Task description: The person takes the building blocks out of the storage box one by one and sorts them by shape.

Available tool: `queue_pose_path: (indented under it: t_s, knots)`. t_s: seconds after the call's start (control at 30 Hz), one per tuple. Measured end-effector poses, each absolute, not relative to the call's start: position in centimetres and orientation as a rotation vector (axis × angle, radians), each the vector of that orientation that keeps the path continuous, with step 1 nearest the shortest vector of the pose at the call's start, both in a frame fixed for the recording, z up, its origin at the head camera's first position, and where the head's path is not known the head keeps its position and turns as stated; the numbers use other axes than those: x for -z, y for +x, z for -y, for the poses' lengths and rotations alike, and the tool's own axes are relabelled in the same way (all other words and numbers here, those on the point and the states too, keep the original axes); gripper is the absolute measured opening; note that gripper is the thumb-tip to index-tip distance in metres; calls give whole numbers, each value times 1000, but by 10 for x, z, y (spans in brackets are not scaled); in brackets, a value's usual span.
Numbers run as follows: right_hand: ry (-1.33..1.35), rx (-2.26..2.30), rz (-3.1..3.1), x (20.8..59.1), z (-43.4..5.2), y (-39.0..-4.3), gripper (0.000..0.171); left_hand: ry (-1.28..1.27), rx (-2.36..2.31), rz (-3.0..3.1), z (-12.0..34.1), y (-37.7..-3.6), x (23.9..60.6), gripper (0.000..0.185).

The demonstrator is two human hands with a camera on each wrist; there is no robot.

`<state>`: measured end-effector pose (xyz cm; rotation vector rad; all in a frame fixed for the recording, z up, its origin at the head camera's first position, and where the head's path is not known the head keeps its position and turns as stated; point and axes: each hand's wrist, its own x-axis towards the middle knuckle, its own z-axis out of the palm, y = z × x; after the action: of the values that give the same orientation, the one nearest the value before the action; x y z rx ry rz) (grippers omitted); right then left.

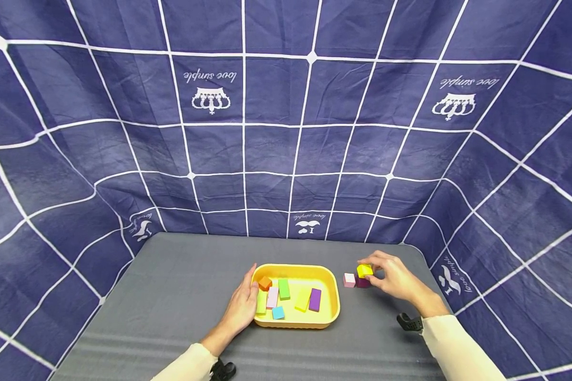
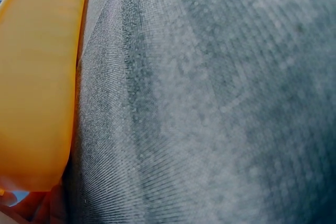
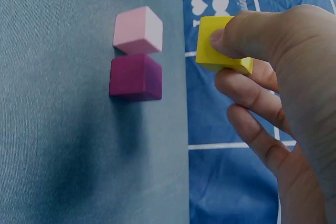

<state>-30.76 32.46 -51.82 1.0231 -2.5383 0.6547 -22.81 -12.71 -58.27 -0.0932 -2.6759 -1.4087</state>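
Right hand (image 1: 398,278) pinches yellow cube (image 1: 364,270) just above purple cube (image 1: 362,282), pink cube (image 1: 349,280) beside it, near table's (image 1: 171,296) right edge. Left hand (image 1: 242,305) rests relaxed against yellow tray's (image 1: 336,301) left rim.

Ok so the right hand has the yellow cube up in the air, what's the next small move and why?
Probably lower the yellow cube straight down onto the dark purple cube. The right hand pinches it just above that cube in the head view, with the pink cube beside the purple one on the grey table. The left hand rests on the yellow tray.
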Motion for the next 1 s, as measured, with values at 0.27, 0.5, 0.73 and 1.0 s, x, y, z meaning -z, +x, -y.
queue_pose_path:
  t_s: [0.27, 0.5, 0.73, 1.0]
  knots:
    - [997, -652, 2495, 524, -334, -307, 48, -90, 1414, 2660, 128, -228, 584, 58]
    - [946, -643, 2543, 526, -342, -305, 47, -71, 1412, 2661, 128, -229, 584, 58]
    - [897, -633, 2574, 531, -349, -304, 44, -65, 1413, 2653, 127, -229, 585, 57]
    - [876, -641, 2559, 545, -356, -304, 43, -65, 1398, 2650, 127, -229, 585, 57]
